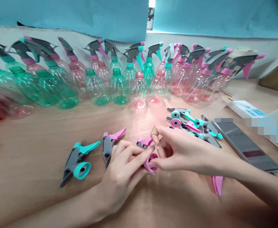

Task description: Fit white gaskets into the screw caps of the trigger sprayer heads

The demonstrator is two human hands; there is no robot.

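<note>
My left hand (123, 167) is wrapped round a grey and pink spray-trigger head (145, 145), with its pink screw collar (151, 162) turned toward me. My right hand (174, 150) pinches something small and pale at the collar's opening; I cannot make out what it is. Both hands hover just above the wooden table (34, 145). A second pink trigger head (110, 141) lies just left of my left hand, and a teal one (78, 163) lies further left.
A heap of teal and pink trigger heads (191, 125) lies right of my hands. Rows of green and pink plastic bottles (116, 85), some capped with triggers, line the back. A dark flat panel (244, 144) and white devices (248, 110) sit at the right.
</note>
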